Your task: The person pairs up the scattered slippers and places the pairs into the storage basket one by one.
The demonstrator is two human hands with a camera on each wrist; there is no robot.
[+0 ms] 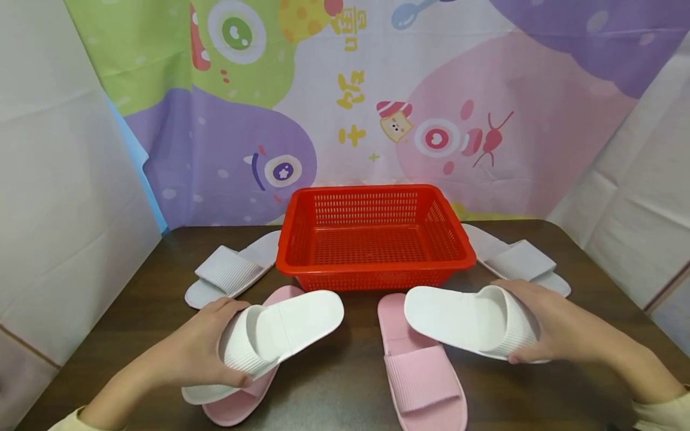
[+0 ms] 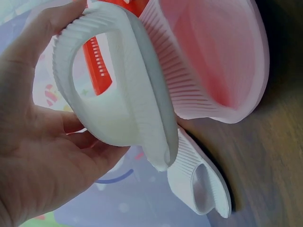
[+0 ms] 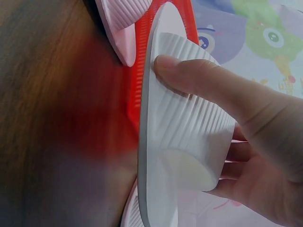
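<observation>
My left hand point(image 1: 196, 347) grips a white slipper point(image 1: 302, 320) across its ribbed strap, thumb on one side and fingers on the other. The slipper is tilted above a pink slipper point(image 1: 234, 409) and partly covers it. On the right, my right hand point(image 1: 560, 323) holds another white slipper point(image 1: 453, 314) by its strap, toe end toward me. That one is raised over the table and overlaps the upper part of a second pink slipper point(image 1: 423, 380). In the right wrist view, the thumb point(image 3: 189, 75) presses on the strap's ribs.
A red plastic basket point(image 1: 374, 278) stands at the back middle, with nothing in it. Pale grey-white slippers lie beside it, one at left point(image 1: 229, 269) and one at right point(image 1: 523, 260). Behind the dark wooden table point(image 1: 334, 383) hangs a cartoon-printed cloth point(image 1: 350, 161).
</observation>
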